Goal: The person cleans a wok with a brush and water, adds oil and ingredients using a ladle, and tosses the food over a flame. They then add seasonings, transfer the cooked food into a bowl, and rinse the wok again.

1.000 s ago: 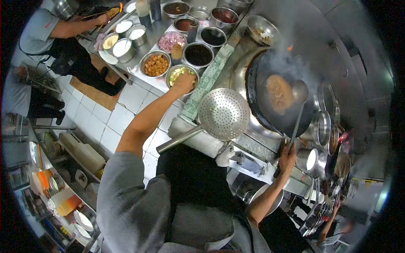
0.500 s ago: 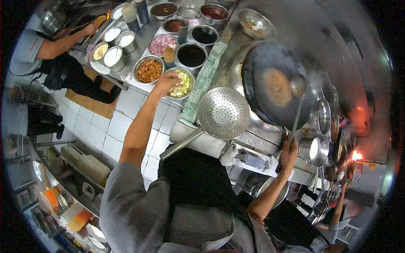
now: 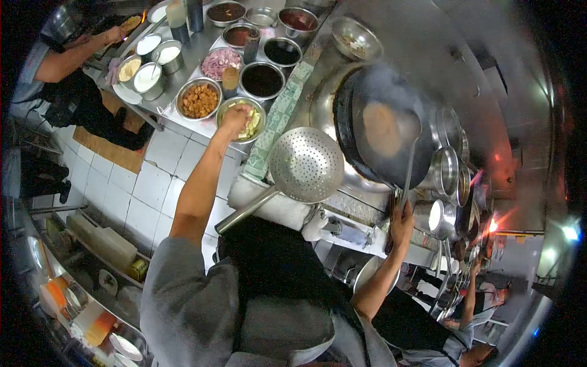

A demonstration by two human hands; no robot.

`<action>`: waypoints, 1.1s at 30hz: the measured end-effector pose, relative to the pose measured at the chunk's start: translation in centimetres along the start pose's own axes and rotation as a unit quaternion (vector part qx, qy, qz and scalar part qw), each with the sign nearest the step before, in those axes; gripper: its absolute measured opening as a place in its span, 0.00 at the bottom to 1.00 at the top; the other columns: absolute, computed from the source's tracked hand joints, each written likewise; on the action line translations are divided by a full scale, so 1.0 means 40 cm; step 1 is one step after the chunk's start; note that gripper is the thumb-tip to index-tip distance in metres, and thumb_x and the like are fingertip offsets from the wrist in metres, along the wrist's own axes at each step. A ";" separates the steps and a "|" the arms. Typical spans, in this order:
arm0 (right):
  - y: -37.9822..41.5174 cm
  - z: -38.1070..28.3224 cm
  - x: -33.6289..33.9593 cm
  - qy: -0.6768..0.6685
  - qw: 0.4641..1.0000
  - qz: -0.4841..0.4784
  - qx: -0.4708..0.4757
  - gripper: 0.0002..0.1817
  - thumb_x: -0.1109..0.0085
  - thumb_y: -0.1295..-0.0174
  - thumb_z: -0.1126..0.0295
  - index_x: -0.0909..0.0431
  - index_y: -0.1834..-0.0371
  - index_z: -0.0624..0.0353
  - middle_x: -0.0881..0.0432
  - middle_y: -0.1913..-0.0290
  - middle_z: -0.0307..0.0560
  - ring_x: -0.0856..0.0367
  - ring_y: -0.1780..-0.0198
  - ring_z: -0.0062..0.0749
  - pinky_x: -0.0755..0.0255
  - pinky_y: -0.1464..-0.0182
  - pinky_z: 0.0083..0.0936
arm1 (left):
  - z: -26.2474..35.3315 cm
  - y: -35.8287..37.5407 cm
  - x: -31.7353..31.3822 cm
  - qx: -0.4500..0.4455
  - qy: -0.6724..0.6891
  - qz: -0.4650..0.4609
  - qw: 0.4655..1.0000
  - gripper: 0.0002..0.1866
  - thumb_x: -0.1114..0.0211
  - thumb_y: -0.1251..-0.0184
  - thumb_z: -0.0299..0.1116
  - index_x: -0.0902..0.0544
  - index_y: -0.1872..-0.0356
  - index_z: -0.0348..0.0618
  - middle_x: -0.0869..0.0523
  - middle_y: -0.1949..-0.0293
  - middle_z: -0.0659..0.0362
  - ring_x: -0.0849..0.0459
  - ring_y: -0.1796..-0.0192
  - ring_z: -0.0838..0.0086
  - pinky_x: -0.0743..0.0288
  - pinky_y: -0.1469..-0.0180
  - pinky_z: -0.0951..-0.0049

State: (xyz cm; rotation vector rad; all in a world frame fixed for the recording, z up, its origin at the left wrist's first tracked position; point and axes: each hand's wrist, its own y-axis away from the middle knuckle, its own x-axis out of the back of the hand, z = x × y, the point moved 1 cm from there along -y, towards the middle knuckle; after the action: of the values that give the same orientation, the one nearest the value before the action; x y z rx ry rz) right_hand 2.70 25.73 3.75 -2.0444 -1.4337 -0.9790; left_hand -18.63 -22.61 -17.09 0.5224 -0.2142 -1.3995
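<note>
My left hand (image 3: pixel 235 118) reaches into a steel bowl (image 3: pixel 264 122) of pale green chopped vegetable (image 3: pixel 252 126). Its fingers are curled down among the pieces; the fingertips are partly hidden. In my right hand (image 3: pixel 401 223) is the long handle of a ladle (image 3: pixel 408 170), gripped near its end. The ladle's cup rests within a large black wok (image 3: pixel 361 162), beside a patch of brownish liquid (image 3: pixel 381 128). Smoke or steam drifts over the wok. A perforated skimmer (image 3: pixel 307 164) lies between the wok and my body, apart from both hands.
Bowls of fried brown cubes (image 3: pixel 199 101), sliced onion (image 3: pixel 221 63) and dark sauce (image 3: pixel 262 80) crowd the left counter, with squeeze bottles among them. A metal bowl (image 3: pixel 358 38) sits behind the wok. Co-workers stand at far left (image 3: pixel 67 92) and lower right (image 3: pixel 471 312).
The view has shifted, moving the scene slightly left in the frame. My left hand has dipped further into the vegetable bowl. My right hand keeps hold of the ladle.
</note>
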 end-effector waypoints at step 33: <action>-0.012 0.083 -0.057 0.132 0.978 0.139 0.084 0.23 0.48 0.38 0.75 0.32 0.38 0.67 0.29 0.37 0.65 0.32 0.35 0.55 0.37 0.37 0.35 | 0.351 0.196 -0.692 -0.463 -0.287 -0.146 0.826 0.19 0.35 0.37 0.40 0.19 0.50 0.36 0.13 0.56 0.49 0.14 0.54 0.65 0.23 0.52 0.68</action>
State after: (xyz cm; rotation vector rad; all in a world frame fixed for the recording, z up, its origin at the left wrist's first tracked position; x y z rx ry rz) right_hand 2.75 26.86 -0.15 -1.8499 -1.0244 -0.9335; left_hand -22.78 1.82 3.19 -0.7213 0.0917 -1.7320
